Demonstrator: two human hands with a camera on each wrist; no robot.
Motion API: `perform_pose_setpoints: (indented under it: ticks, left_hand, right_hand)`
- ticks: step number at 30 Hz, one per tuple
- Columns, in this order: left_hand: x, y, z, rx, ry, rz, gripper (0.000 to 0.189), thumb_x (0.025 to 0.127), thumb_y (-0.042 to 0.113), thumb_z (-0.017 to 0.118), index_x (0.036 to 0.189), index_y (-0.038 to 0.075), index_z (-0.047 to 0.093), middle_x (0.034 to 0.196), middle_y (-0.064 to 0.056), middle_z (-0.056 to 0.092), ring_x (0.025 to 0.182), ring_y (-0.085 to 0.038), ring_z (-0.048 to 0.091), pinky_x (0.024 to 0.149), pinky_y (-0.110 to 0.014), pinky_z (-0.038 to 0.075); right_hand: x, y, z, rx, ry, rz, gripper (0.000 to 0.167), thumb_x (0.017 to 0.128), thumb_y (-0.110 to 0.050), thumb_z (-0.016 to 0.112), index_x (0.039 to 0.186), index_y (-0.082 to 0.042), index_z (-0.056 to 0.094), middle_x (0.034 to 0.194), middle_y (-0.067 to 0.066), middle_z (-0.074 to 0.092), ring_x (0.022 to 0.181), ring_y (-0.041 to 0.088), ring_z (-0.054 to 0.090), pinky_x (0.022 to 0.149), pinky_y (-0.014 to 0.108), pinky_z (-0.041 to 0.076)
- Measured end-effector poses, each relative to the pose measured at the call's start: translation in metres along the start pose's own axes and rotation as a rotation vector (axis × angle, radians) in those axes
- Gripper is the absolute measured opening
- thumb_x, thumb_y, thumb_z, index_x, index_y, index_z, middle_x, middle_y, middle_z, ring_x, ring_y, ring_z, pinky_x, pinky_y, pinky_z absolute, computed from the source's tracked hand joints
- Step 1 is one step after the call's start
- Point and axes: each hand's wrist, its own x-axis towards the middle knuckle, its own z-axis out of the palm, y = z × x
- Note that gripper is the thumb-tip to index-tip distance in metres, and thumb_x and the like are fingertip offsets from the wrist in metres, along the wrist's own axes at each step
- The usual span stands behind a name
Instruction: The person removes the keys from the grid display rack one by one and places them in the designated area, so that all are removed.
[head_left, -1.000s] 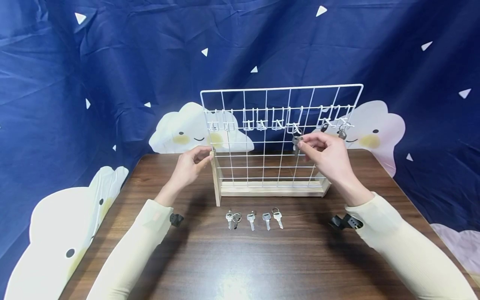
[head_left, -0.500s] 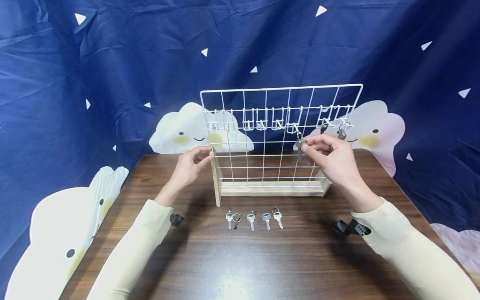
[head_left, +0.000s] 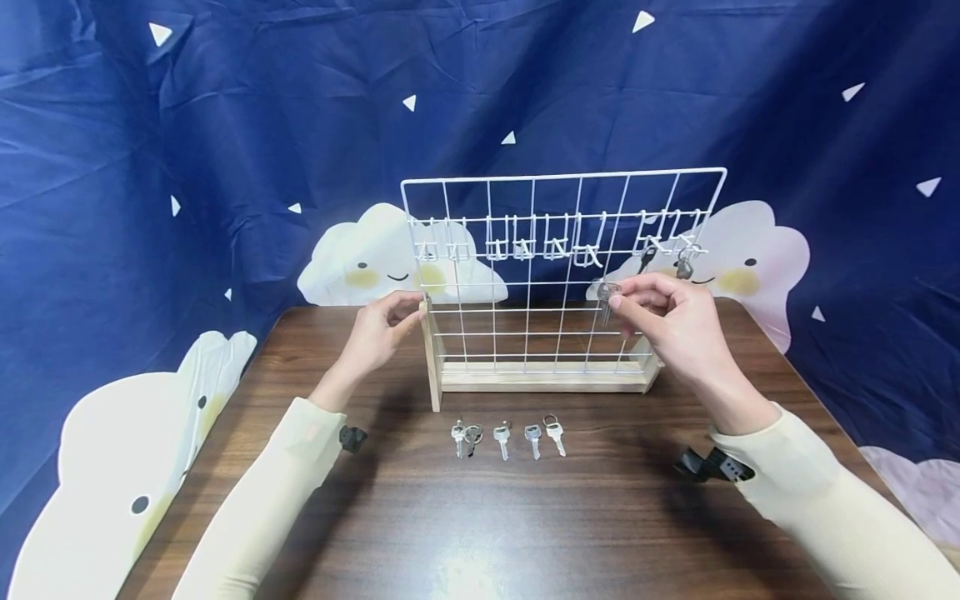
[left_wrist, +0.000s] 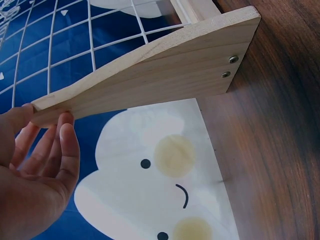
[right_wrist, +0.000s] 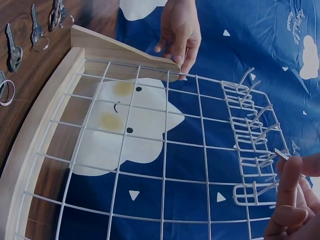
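Observation:
A white wire grid rack (head_left: 528, 310) stands in a wooden base, with a row of hooks (head_left: 555, 247) across its upper part. My left hand (head_left: 378, 333) pinches the top end of the left wooden side piece (left_wrist: 135, 75) between thumb and fingers. In front of the grid, my right hand (head_left: 675, 325) pinches a metal key (head_left: 606, 295) by thumb and fingertips, just below and apart from a hook. Only the edge of the key (right_wrist: 282, 154) shows in the right wrist view. A dark key (head_left: 647, 258) and a silver key (head_left: 684, 265) hang from the right-hand hooks.
Several keys, such as a silver key (head_left: 554, 436) on a ring, lie in a row on the brown wooden table (head_left: 420, 517) before the rack. A blue curtain (head_left: 337, 100) with white cloud shapes hangs behind and beside the table.
My right hand has moved right and down with the key, away from the hook where its ring was. The left hand stays on the side piece.

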Motion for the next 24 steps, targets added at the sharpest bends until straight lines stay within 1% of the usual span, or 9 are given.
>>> perform_pose_setpoints:
  ticks: [4,8,12,15,20,24]
  left_hand:
    - [0.0,-0.001,0.0,-0.006,-0.005,-0.007,0.032,0.095,0.025,0.07,0.124,0.012,0.067,0.115,-0.011,0.075,0.088,-0.024,0.071,0.078,-0.034,0.058]
    - [0.001,-0.001,0.0,-0.011,-0.007,-0.013,0.032,0.095,0.025,0.07,0.125,0.012,0.067,0.116,-0.011,0.075,0.09,-0.025,0.072,0.08,-0.037,0.059]
    - [0.001,0.0,0.0,-0.007,-0.007,-0.014,0.033,0.095,0.025,0.07,0.125,0.012,0.067,0.117,-0.011,0.074,0.09,-0.025,0.072,0.081,-0.038,0.059]
    - [0.001,0.0,0.0,-0.005,-0.007,-0.013,0.033,0.095,0.025,0.069,0.125,0.012,0.067,0.117,-0.01,0.074,0.09,-0.025,0.072,0.081,-0.038,0.059]
    - [0.001,0.0,0.0,-0.01,-0.007,-0.015,0.032,0.095,0.025,0.069,0.125,0.012,0.067,0.117,-0.01,0.074,0.09,-0.025,0.071,0.081,-0.038,0.058]
    - [0.001,0.0,0.0,-0.007,-0.006,-0.012,0.032,0.095,0.025,0.069,0.125,0.012,0.067,0.116,-0.01,0.075,0.09,-0.025,0.071,0.081,-0.037,0.058]
  right_hand:
    - [-0.002,0.002,-0.001,-0.029,-0.018,0.005,0.014,0.092,-0.016,0.073,0.103,-0.009,0.07,0.067,-0.019,0.07,0.052,0.009,0.064,0.049,0.021,0.047]
    - [-0.004,0.005,-0.001,-0.045,-0.033,0.03,0.018,0.092,-0.018,0.073,0.105,-0.006,0.069,0.074,-0.018,0.074,0.055,0.012,0.066,0.052,0.023,0.048]
    - [-0.006,0.01,-0.001,-0.066,-0.047,0.049,0.02,0.092,-0.019,0.073,0.106,-0.005,0.069,0.079,-0.021,0.074,0.056,0.011,0.065,0.055,0.022,0.048]
    - [-0.008,0.015,-0.001,-0.074,-0.058,0.057,0.019,0.092,-0.019,0.073,0.107,-0.007,0.069,0.077,-0.023,0.073,0.055,0.009,0.064,0.055,0.021,0.047]
    - [-0.011,0.02,0.0,-0.058,-0.079,0.063,0.017,0.091,-0.019,0.074,0.106,-0.011,0.07,0.074,-0.019,0.072,0.056,0.014,0.064,0.051,0.022,0.044]
    - [-0.014,0.027,0.003,-0.03,-0.105,0.078,0.022,0.091,-0.018,0.073,0.109,-0.006,0.069,0.073,-0.018,0.072,0.057,0.014,0.064,0.048,0.024,0.042]
